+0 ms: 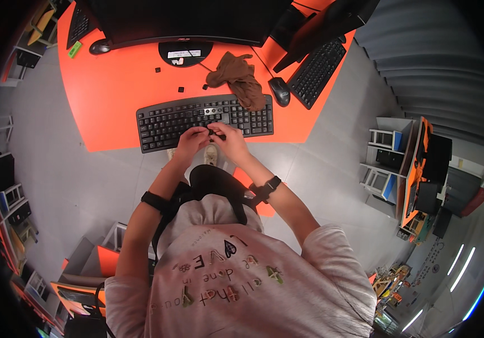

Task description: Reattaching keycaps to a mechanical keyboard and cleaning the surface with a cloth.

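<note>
A black keyboard (205,121) lies along the near edge of the orange desk, with a few keycaps gone from its upper middle, where pale sockets show. Over its front edge my left hand (195,138) and my right hand (228,138) meet, fingertips pinched together. Between them is a small black piece (214,134) that looks like a keycap, mostly covered by the fingers. Loose black keycaps lie behind the keyboard: one keycap (180,89), another (205,87), and a third (157,70) farther back. A crumpled brown cloth (234,79) rests partly on the keyboard's right side.
A monitor (186,19) stands at the back of the orange desk (107,96). To the right are a mouse (279,91) and a second keyboard (318,73). Another mouse (99,47) and a small green box (75,49) sit at the far left.
</note>
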A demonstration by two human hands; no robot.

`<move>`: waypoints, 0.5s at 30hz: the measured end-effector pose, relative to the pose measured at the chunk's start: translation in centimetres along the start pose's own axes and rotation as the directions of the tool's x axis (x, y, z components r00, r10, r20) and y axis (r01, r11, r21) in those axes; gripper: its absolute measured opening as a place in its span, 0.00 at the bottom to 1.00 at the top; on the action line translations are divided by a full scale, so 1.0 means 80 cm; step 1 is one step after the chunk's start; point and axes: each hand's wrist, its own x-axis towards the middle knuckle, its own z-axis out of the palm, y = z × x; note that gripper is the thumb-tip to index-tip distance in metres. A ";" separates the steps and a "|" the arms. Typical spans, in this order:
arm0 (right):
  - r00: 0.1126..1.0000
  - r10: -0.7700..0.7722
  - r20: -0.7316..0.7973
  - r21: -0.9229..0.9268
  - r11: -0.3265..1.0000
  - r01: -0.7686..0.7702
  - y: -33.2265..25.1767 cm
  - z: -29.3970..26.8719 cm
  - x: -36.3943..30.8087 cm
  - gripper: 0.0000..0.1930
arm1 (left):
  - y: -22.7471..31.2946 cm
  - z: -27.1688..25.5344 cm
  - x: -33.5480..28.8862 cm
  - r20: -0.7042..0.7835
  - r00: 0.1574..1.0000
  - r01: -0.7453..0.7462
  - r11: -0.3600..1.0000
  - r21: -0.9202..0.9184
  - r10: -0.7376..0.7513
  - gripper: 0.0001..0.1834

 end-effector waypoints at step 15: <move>0.978 -0.081 -0.190 -0.123 0.991 0.058 0.048 -0.001 0.076 0.20 | 0.052 -0.012 0.035 0.030 0.993 0.096 0.940 0.326 -0.112 0.17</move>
